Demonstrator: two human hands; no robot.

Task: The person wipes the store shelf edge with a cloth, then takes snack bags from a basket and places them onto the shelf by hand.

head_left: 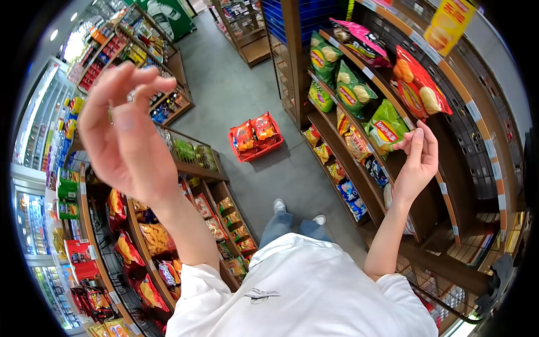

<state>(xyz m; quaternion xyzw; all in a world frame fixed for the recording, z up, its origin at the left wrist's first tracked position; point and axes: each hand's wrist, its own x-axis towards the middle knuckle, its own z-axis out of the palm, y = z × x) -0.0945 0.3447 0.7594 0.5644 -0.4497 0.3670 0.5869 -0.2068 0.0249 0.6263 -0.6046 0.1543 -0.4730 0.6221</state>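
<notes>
My left hand (132, 132) is raised high at the left, close to the camera and slightly blurred. Its fingers are bent but apart, with nothing visible between them. Over by the right shelf, the thumb and fingertips of my right hand (416, 160) are drawn together, and no object shows in them. Its fingertips appear beside a light green chip bag (386, 126) and just below the lower end of a red chip bag (416, 84). Whether they touch either bag cannot be told. More green bags (352, 90) and a pink and black bag (360, 40) stand on the same shelves.
A red basket (257, 158) filled with red snack bags sits on the grey floor (224, 92) ahead of my feet. Snack shelves (95, 247) line the left side. A brown shelf unit (449, 191) curves along the right, with a yellow sign (448, 25) above.
</notes>
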